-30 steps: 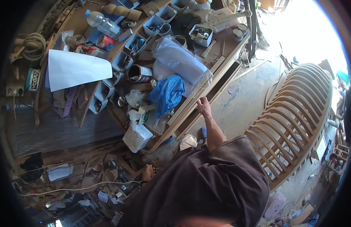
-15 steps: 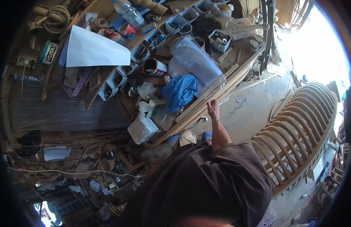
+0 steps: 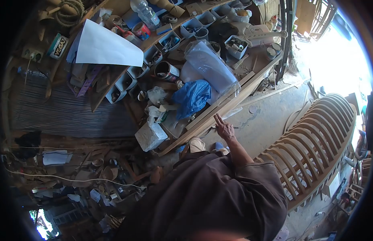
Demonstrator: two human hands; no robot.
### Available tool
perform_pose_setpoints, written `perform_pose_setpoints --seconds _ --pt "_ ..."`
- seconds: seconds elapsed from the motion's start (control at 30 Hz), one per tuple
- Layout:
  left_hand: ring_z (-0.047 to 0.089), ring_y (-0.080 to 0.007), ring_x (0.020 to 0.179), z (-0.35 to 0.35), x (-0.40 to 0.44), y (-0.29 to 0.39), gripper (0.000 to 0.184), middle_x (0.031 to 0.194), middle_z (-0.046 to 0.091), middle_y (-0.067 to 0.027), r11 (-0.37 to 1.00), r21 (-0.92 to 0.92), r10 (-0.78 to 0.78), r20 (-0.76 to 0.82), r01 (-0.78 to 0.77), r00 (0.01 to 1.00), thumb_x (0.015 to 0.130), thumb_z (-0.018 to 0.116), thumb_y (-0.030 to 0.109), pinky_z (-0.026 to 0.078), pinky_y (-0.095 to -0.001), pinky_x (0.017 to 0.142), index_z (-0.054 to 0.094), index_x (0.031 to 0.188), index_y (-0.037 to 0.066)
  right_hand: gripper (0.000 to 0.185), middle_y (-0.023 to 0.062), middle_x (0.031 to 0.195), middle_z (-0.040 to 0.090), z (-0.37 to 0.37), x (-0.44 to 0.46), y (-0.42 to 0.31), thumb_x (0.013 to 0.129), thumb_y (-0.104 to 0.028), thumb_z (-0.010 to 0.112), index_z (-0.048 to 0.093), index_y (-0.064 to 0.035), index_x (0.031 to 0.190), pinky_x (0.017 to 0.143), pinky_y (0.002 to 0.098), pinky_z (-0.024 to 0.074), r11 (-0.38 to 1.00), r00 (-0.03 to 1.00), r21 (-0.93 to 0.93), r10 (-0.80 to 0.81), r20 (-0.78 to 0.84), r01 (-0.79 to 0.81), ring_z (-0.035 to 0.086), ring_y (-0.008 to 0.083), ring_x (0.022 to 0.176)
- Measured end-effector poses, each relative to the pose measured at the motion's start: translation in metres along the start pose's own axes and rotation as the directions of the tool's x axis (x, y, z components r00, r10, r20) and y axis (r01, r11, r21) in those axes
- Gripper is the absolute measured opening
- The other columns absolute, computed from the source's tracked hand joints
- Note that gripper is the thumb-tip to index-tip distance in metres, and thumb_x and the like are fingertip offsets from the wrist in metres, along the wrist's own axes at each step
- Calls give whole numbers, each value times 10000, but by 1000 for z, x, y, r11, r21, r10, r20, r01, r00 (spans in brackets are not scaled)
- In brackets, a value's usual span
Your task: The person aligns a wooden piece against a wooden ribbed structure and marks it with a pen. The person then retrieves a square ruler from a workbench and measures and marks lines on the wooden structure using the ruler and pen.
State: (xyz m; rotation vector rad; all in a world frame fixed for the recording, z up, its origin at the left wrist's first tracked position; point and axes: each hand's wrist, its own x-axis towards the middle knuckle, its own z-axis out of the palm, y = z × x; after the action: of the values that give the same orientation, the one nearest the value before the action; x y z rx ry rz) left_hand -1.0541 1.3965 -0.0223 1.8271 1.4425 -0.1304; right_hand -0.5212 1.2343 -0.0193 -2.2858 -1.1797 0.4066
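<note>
My right hand [image 3: 225, 129] is beside the front edge of the wooden bench [image 3: 202, 126], with its fingers stretched out and nothing visible in them. A crumpled blue plastic bag [image 3: 191, 98] lies on the bench, just behind that edge. Beyond it is a clear plastic bag [image 3: 210, 68] with pale sheets inside. A white block [image 3: 151, 136] stands at the bench's near corner. My left hand [image 3: 156, 175] shows only as a dim shape by my left side; its fingers cannot be made out.
A ribbed wooden hull frame [image 3: 315, 140] stands on the floor [image 3: 254, 120] at the right. Small bins, an open can [image 3: 166, 71], a bottle [image 3: 145, 14] and a large white sheet [image 3: 108, 44] are on the bench. Cluttered wood scraps and a pale cable [image 3: 73, 179] lie at lower left.
The dark gap along the bench front, like an open drawer, has closed up. My right hand has gone from closed to stretched fingers. The view has shifted, and my left hand shows less.
</note>
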Motion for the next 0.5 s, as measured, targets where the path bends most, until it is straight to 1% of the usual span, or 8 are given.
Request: perform_pose_setpoints --seconds 0.03,0.07,0.1,0.17,0.2,0.23,0.3,0.5 --pt "642 -317 945 0 3 -1 517 1125 664 -159 1000 11 12 -11 -12 1000 1036 381 463 477 -441 848 639 1111 21 611 55 1524 417 2 1 -2 893 -174 557 387 -211 1479 730 467 561 997 997 -5 -81 12 82 686 353 905" --pt "636 -330 974 -5 -4 21 522 1134 662 -173 999 45 -12 -10 12 1000 1037 377 456 461 -445 871 641 1114 13 623 76 1517 423 5 2 -4 870 -127 548 398 -199 1470 713 461 559 987 986 -9 -162 25 163 690 350 879" --pt "631 -342 1003 -8 -8 33 526 1142 661 -187 996 79 -35 -9 36 999 1038 373 449 444 -450 894 643 1117 5 623 76 1517 423 11 1 -4 870 -127 548 398 -199 1470 713 461 559 986 985 -9 -168 23 169 690 350 879" --pt "620 -368 1060 -10 -13 49 534 1159 658 -214 986 143 -84 -11 84 996 1039 366 435 411 -459 940 648 1122 -12 673 95 1505 437 19 0 -3 811 -52 518 405 -182 1462 750 463 555 987 988 -35 -155 21 156 685 347 893" --pt "625 -375 1037 -1 -4 24 532 1118 664 -219 992 125 -13 -14 15 1000 1039 364 435 430 -464 916 644 1098 -13 677 94 1515 422 10 -1 -11 807 -34 508 403 -170 1462 785 462 548 993 990 -30 -111 84 114 672 344 929" --pt "630 -382 1014 8 5 0 531 1076 671 -223 993 107 58 -16 -56 998 1039 361 435 448 -470 892 640 1075 -15 677 94 1515 422 8 -2 -15 807 -34 508 403 -170 1462 785 462 548 992 989 -31 -118 84 121 672 344 929" --pt "632 -381 1005 12 -3 0 527 1069 672 -221 992 116 43 -2 -43 999 1039 364 434 451 -469 883 638 1072 -15 640 80 1521 416 5 -4 -22 846 -45 518 405 -177 1463 806 443 547 995 994 -31 -88 67 90 649 341 961" --pt "638 -377 977 21 -23 15 516 1048 675 -215 992 128 5 24 -8 1000 1039 372 431 462 -467 856 633 1063 -14 690 71 1526 411 0 -6 -25 827 0 533 395 -184 1477 795 429 548 994 993 -32 -102 56 104 648 326 945"
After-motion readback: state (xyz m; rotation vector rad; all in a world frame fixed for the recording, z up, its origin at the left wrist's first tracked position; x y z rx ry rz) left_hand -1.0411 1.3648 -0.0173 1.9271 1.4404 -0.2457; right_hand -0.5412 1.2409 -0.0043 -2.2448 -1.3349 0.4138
